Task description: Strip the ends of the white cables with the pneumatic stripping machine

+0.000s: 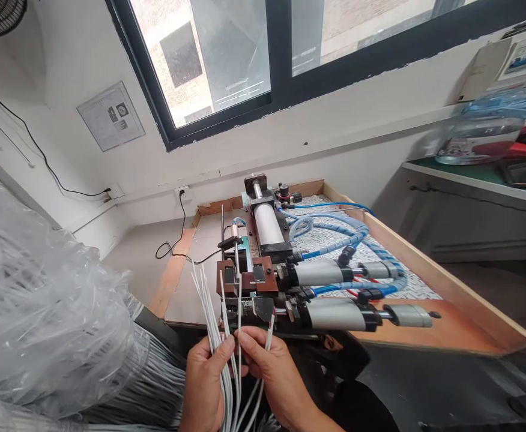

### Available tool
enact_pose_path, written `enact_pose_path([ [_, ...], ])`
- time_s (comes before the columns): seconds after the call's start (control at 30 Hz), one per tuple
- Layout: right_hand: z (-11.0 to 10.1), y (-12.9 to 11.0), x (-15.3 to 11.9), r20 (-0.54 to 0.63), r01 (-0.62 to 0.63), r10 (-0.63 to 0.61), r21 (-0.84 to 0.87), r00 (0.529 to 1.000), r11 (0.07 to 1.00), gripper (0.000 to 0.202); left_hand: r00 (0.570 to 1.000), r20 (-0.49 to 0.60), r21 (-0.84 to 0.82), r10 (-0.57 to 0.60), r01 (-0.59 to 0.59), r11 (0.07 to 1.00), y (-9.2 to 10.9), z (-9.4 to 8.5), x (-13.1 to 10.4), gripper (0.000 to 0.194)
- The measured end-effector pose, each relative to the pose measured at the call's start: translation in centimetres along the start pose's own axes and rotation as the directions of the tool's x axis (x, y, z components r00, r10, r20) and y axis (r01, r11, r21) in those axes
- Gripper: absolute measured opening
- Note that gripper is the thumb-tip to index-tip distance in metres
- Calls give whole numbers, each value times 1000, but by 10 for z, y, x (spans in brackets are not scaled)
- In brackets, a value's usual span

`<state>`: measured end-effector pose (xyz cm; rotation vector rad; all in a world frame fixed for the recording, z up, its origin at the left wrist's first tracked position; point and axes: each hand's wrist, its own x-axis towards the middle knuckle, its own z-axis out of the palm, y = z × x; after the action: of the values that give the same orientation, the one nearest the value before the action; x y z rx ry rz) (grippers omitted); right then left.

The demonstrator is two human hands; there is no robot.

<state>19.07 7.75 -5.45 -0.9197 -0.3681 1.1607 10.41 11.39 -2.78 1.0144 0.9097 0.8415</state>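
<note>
My left hand (209, 375) is closed around a bunch of thin white cables (208, 309), their ends fanning upward. Close beside it, my right hand (272, 369) pinches a single white cable (239, 306) between thumb and forefinger. That cable points up toward the brown clamp block (247, 276) of a pneumatic machine. One or two more cables (271, 330) pass through my right hand, with a reddish tip showing. Both hands are just in front of the machine's front edge. The lower parts of the cables hang below my hands.
Silver air cylinders (335, 313) stick out to the right of the machine, with blue hoses (335, 234) behind them. A wooden rim (425, 264) borders the bench. At left, a large bundle of grey cables (155, 366) lies under clear plastic wrap (42, 300).
</note>
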Motion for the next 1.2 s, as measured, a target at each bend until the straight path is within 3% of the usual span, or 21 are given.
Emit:
enact_pose_path([
  [0.13,-3,5,-1,-12,-45,45,7,999,999,29,1000,17,-55,-15,16,998,1,-2,3,15],
  [0.33,-8,7,-2,-80,-80,81,9,993,997,30,988,-148,-33,-35,31,999,1,-5,7,16],
  [0.5,-7,6,-2,-94,-95,102,68,990,993,28,990,-130,-25,-51,48,999,2,-6,7,17],
  [0.63,-5,4,2,-37,-126,131,107,991,986,27,991,-118,-21,-55,53,998,0,-5,5,16],
  [0.8,2,0,3,182,-223,194,151,964,963,28,997,-31,-36,-66,65,997,-1,-3,2,14],
  [0.93,3,1,-2,79,-113,105,102,991,988,26,998,-2,-53,-64,64,997,0,-4,-1,13],
  [1.07,-6,7,-8,-69,-53,55,26,996,998,25,992,-113,-30,-58,55,998,-1,-9,0,15],
  [1.2,-11,9,-10,-136,-70,80,73,987,995,25,982,-179,-25,-53,50,998,0,-11,4,16],
])
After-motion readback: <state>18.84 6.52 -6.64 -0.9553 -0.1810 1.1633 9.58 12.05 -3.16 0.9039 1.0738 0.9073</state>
